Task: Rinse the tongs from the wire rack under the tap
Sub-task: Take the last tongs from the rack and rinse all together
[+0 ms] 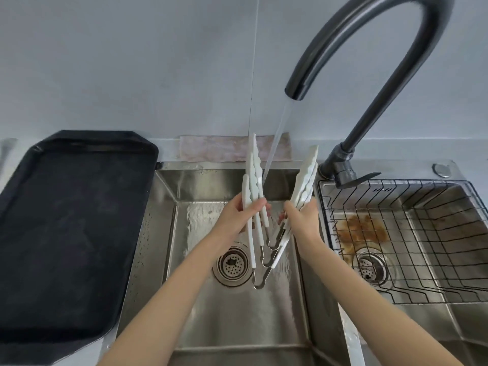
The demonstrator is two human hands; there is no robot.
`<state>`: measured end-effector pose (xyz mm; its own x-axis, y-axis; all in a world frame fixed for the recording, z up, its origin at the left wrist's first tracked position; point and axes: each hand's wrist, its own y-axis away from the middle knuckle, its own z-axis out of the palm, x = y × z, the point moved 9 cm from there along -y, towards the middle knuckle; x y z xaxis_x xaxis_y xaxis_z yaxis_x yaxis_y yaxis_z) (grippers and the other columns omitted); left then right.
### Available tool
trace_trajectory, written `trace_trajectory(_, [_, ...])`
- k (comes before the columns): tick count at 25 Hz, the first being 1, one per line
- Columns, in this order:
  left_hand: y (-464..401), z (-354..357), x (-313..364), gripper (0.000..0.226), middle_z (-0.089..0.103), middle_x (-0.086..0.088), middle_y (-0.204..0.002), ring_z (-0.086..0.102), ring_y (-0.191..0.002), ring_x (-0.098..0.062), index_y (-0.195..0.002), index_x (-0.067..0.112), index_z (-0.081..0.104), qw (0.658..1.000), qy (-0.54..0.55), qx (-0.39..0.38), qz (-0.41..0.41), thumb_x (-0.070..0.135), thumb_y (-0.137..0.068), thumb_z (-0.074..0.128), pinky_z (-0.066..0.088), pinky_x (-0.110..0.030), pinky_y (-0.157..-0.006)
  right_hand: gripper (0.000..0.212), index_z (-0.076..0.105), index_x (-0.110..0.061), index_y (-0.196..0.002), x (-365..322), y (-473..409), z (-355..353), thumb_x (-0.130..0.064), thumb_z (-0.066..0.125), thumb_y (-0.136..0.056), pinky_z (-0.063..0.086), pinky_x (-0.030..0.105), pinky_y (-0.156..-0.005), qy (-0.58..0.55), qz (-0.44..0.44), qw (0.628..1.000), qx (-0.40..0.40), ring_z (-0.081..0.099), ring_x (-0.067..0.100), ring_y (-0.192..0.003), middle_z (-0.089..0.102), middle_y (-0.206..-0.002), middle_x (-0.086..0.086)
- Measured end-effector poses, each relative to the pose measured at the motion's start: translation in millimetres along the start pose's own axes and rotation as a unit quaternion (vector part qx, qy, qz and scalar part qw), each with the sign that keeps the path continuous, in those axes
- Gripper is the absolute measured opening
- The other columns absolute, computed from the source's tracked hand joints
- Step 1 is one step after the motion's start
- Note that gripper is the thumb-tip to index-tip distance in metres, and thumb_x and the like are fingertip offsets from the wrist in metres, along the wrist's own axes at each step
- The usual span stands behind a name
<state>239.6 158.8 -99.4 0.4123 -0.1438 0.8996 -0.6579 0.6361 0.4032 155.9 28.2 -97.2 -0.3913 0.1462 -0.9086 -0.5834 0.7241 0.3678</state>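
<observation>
Several white tongs (254, 170) with metal hinge loops are spread in a V over the left sink basin (237, 313). My left hand (239, 215) grips the left arms; my right hand (301, 219) grips the right arms (306, 175). The tips point up and away, the hinges hang down near the drain (232, 265). The black tap (369, 62) arches over from the right, and its running stream (276, 143) falls between the two sets of arms, striking beside the left ones. The wire rack (409, 233) in the right basin holds nothing.
A black tray (71, 220) lies on the counter to the left of the sink. A pinkish cloth (227, 150) rests against the wall behind the basin. The right basin under the rack has a brown stain (361, 231) and its own drain (369, 268).
</observation>
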Motion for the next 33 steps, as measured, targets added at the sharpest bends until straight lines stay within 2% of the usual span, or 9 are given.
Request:
trace_trajectory(4, [2, 6, 33, 0.035, 0.076, 0.008, -0.086, 0.07, -0.088, -0.013, -0.096, 0.024, 0.063, 0.999, -0.016, 0.016, 0.033, 0.052, -0.075, 0.059, 0.053, -0.034, -0.085, 0.02, 0.046, -0.011, -0.103, -26, -1, -6, -0.019, 0.057, -0.088, 0.047, 0.025, -0.057, 0.006, -0.037, 0.999, 0.022, 0.054, 0.013, -0.062, 0.053, -0.07, -0.002])
trace_trajectory(8, [0, 13, 73, 0.021, 0.072, 0.003, -0.09, 0.072, -0.073, -0.009, -0.1, 0.024, 0.057, 0.993, 0.018, 0.054, 0.104, 0.038, -0.084, 0.058, 0.057, -0.02, -0.062, 0.011, 0.045, -0.014, -0.097, -39, 3, -12, -0.013, 0.053, -0.089, 0.043, 0.013, -0.042, -0.003, -0.059, 0.998, 0.029, 0.047, 0.008, -0.051, 0.048, -0.062, -0.002])
trace_trajectory(13, [-1, 22, 103, 0.025, 0.066, -0.001, -0.094, 0.067, -0.057, -0.002, -0.107, 0.025, 0.051, 0.98, -0.006, 0.11, 0.166, 0.031, -0.084, 0.061, 0.053, -0.016, -0.051, 0.007, 0.048, -0.017, -0.088, -28, 7, -12, -0.013, 0.053, -0.089, 0.045, 0.027, -0.049, -0.034, -0.025, 0.999, 0.023, 0.048, 0.009, -0.042, 0.05, -0.052, -0.002])
trace_trajectory(18, [-1, 24, 110, 0.008, 0.064, 0.002, -0.069, 0.063, -0.051, -0.002, -0.08, 0.023, 0.054, 0.965, -0.042, 0.153, 0.208, 0.027, -0.084, 0.059, 0.053, -0.02, -0.049, 0.01, 0.051, -0.016, -0.098, -26, 5, -18, -0.013, 0.055, -0.089, 0.045, 0.02, -0.044, -0.049, -0.024, 0.998, 0.02, 0.05, 0.001, -0.038, 0.052, -0.056, -0.001])
trace_trajectory(21, [0, 22, 118, 0.026, 0.051, 0.006, -0.045, 0.052, -0.035, -0.005, -0.064, 0.022, 0.047, 0.957, -0.082, 0.188, 0.206, 0.037, -0.085, 0.054, 0.046, -0.018, -0.043, 0.012, 0.05, -0.012, -0.1, -26, 5, -17, -0.014, 0.055, -0.089, 0.044, 0.019, -0.043, -0.047, -0.03, 0.998, 0.019, 0.048, -0.002, -0.034, 0.052, -0.057, -0.001])
trace_trajectory(25, [-4, 30, 131, 0.048, 0.045, 0.003, -0.044, 0.05, -0.03, -0.005, -0.055, 0.02, 0.039, 0.955, -0.132, 0.178, 0.195, 0.06, -0.082, 0.046, 0.041, -0.013, -0.037, 0.006, 0.05, -0.018, -0.089, -20, 9, -10, -0.017, 0.056, -0.09, 0.044, 0.021, -0.042, -0.083, -0.009, 0.996, 0.031, 0.048, 0.001, -0.035, 0.05, -0.05, -0.003])
trace_trajectory(28, [-2, 35, 139, 0.041, 0.054, -0.003, -0.055, 0.055, -0.036, -0.008, -0.07, 0.022, 0.048, 0.945, -0.153, 0.185, 0.223, 0.058, -0.086, 0.038, 0.045, -0.018, -0.041, 0.011, 0.049, -0.011, -0.098, -24, 7, -13, -0.016, 0.055, -0.09, 0.044, 0.025, -0.046, -0.094, -0.022, 0.994, 0.043, 0.048, 0.009, -0.042, 0.05, -0.053, -0.001])
trace_trajectory(31, [-1, 45, 142, 0.03, 0.06, -0.02, -0.119, 0.066, -0.089, -0.035, -0.123, 0.048, 0.038, 0.94, -0.159, 0.149, 0.262, 0.042, -0.093, 0.037, 0.058, -0.033, -0.068, 0.011, 0.048, -0.013, -0.099, -30, 4, -22, -0.016, 0.054, -0.09, 0.044, 0.023, -0.045, -0.086, -0.039, 0.994, 0.054, 0.048, 0.01, -0.045, 0.05, -0.055, 0.0])
trace_trajectory(33, [6, 46, 147, 0.04, 0.061, -0.014, -0.116, 0.064, -0.086, -0.036, -0.11, 0.064, 0.028, 0.927, -0.176, 0.154, 0.293, 0.029, -0.094, 0.042, 0.057, -0.039, -0.072, 0.01, 0.048, -0.012, -0.097, -31, 4, -24, -0.016, 0.054, -0.09, 0.043, 0.024, -0.045, -0.084, -0.038, 0.994, 0.05, 0.048, 0.012, -0.046, 0.05, -0.057, 0.002])
